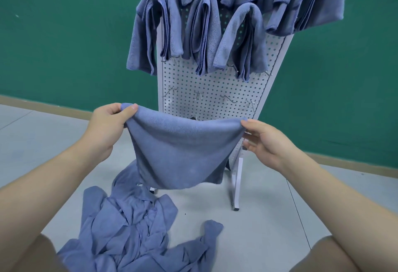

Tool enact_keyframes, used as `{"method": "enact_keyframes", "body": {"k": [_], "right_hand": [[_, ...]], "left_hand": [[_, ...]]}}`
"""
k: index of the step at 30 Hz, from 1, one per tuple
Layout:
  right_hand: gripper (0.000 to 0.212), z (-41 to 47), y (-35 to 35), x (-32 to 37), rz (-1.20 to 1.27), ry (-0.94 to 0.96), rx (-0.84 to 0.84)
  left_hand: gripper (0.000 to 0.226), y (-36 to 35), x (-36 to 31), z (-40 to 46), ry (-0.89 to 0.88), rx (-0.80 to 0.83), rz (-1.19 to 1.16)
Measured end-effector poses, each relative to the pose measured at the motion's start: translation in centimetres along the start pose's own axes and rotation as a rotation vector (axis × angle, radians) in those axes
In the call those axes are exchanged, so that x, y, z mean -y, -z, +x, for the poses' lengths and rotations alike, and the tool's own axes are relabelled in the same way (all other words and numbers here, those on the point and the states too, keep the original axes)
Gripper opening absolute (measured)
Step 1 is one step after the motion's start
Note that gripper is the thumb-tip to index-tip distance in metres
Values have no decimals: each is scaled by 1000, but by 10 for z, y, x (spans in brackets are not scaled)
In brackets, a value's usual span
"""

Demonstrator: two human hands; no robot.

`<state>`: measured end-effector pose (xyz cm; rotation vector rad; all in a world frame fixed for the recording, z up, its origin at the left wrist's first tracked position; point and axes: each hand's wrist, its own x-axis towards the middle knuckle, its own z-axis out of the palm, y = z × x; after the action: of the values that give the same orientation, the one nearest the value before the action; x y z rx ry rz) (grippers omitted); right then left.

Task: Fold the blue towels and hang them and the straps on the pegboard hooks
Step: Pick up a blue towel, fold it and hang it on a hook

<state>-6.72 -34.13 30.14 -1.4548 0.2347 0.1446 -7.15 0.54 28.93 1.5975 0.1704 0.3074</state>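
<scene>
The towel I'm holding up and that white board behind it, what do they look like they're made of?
Towel: soft blue cloth, probably microfibre or terry, with a fine matte nap, sagging limply between the two corners. Pegboard: looks like thin sheet metal with a smooth white painted finish, punched with even rows of holes; rigid plastic cannot be ruled out.

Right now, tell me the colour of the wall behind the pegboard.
Green, seen in the head view: the wall behind the white pegboard.

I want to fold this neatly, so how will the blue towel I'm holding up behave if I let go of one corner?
The towel is probably floppy: it sags between the left hand and right hand. It likely weighs little, since fingertip pinches hold it. Released, that corner would probably drop and hang limp.
</scene>
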Motion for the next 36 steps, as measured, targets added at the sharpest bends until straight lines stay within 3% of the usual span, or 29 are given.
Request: {"method": "enact_keyframes", "body": {"k": [13,18,22,24,26,29,32,36], "right_hand": [[19,-3,5,12,170,210,0],[24,-2,8,7,88,186,-6],[26,-2,13,4,0,147,-40],[21,-3,15,1,-35,135,-60],[19,-5,12,-2,-71,134,-70],[7,-12,-2,-1,-108,188,-42],[8,-20,-14,6,-243,326,31],[17,-33,-24,15,-361,471,112]], "left_hand": [[30,-3,-3,0,-4,-14,-49],[26,-2,-4,-1,-10,-58,-56],[16,2,-1,0,83,-89,-79],[16,-1,7,-3,162,-30,-98],[6,-8,16,-11,327,140,-143],[44,-24,26,-30,549,496,-24],[89,-39,31,-40,393,626,230],[86,-58,20,-40,139,580,268]]}}
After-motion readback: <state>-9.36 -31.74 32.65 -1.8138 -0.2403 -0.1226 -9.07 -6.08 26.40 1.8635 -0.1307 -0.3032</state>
